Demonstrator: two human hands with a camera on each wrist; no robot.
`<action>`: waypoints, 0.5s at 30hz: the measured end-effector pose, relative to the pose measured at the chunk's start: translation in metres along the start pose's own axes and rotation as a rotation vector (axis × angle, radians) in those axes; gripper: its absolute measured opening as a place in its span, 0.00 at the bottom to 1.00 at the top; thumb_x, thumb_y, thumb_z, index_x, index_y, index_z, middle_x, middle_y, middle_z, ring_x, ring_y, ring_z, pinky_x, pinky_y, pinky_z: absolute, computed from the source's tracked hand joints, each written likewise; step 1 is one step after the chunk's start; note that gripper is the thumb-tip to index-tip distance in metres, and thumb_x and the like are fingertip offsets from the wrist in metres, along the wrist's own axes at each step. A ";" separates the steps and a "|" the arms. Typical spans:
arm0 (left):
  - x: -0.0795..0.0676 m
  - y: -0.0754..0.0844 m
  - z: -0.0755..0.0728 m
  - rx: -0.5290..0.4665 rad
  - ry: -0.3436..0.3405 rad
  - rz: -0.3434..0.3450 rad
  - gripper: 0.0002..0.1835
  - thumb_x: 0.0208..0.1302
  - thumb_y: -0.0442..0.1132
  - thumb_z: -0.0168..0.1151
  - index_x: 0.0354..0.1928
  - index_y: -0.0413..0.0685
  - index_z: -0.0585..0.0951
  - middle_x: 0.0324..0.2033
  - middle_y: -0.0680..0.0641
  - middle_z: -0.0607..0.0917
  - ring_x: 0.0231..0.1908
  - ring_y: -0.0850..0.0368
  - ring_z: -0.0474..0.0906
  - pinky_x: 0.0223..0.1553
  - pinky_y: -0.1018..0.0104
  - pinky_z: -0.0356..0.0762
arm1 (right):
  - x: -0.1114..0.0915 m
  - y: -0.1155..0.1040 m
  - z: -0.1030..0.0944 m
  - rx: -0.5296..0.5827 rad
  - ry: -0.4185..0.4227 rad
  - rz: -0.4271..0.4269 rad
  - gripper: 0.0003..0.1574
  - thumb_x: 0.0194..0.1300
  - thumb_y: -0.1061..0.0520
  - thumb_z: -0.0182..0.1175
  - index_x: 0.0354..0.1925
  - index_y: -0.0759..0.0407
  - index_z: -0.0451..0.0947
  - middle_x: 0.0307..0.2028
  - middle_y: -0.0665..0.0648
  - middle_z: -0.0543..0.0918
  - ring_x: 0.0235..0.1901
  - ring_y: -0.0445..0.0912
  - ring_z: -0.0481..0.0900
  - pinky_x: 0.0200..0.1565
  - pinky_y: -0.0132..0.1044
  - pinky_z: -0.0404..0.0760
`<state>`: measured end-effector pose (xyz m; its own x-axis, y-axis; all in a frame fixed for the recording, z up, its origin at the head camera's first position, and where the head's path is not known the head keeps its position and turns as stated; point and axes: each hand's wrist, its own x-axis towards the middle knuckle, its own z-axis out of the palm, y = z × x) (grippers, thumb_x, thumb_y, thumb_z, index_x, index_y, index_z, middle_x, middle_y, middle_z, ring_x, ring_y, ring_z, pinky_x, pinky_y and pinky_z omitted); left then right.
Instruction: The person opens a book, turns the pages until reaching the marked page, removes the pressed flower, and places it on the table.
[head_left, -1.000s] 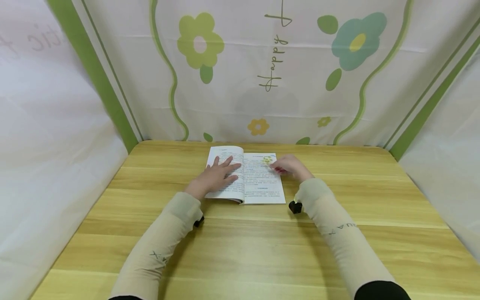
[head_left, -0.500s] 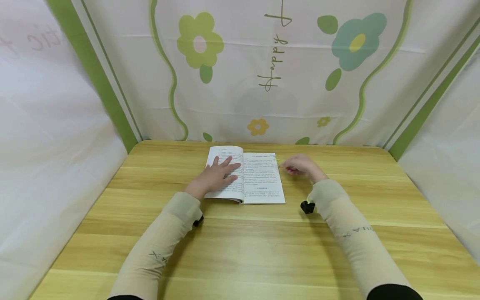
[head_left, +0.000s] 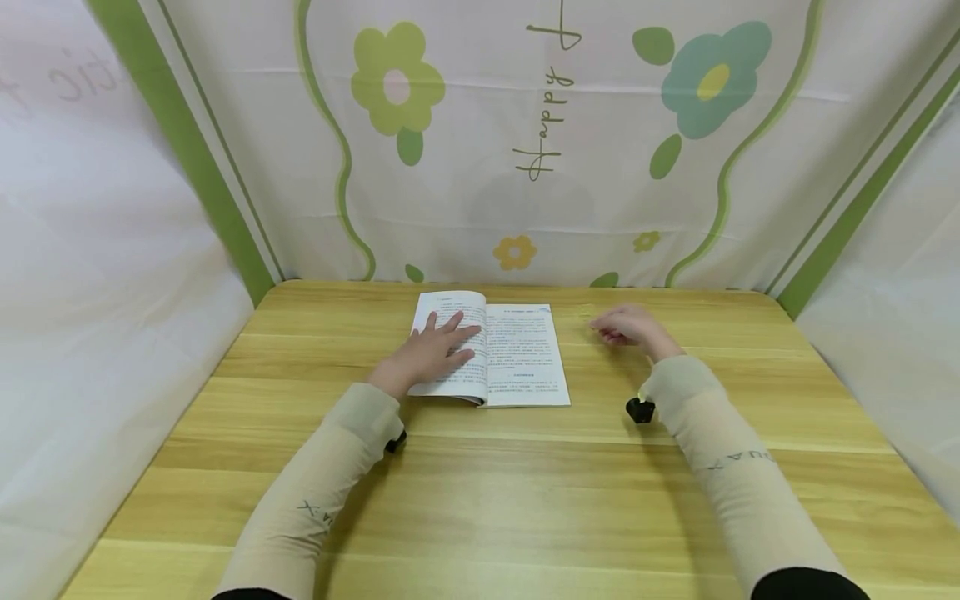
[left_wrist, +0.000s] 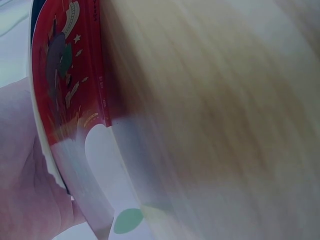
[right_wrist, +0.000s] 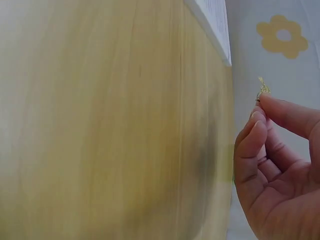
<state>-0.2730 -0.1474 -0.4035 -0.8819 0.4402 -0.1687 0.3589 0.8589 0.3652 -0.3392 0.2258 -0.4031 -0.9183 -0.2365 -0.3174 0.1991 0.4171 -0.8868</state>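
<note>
An open book (head_left: 527,360) with printed pages lies toward the back of the table. My left hand (head_left: 429,354) rests on its left page, fingers spread. From the left wrist view the book's red illustrated cover (left_wrist: 75,55) shows, curving up from the wood. To the right of the book, my right hand (head_left: 628,325) pinches a small, thin gold bookmark (right_wrist: 264,89) between thumb and forefinger. The bookmark has an openwork look, and its lower end is hidden by the fingertips. The other right fingers are curled in toward the palm.
The wooden table (head_left: 480,500) stretches out in front of the book. Behind it hangs a white curtain (head_left: 465,183) with printed flowers, and more white fabric (head_left: 112,333) closes off both sides. A black wrist device (head_left: 640,410) sits under the right sleeve.
My right hand has moved rightward from over the right page to past the book's edge, carrying the gold bookmark. The left hand has stayed on the left page.
</note>
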 end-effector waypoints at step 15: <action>-0.001 0.002 0.000 -0.026 0.010 -0.002 0.31 0.81 0.58 0.46 0.81 0.65 0.59 0.81 0.48 0.44 0.77 0.30 0.30 0.71 0.28 0.40 | -0.013 0.024 -0.031 -0.152 0.116 0.011 0.13 0.70 0.60 0.63 0.28 0.64 0.83 0.20 0.49 0.80 0.22 0.38 0.76 0.29 0.29 0.78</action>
<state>-0.2712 -0.1461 -0.4024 -0.8858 0.4355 -0.1603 0.3489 0.8528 0.3886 -0.3337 0.2663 -0.4099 -0.9514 -0.1325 -0.2779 0.1631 0.5487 -0.8199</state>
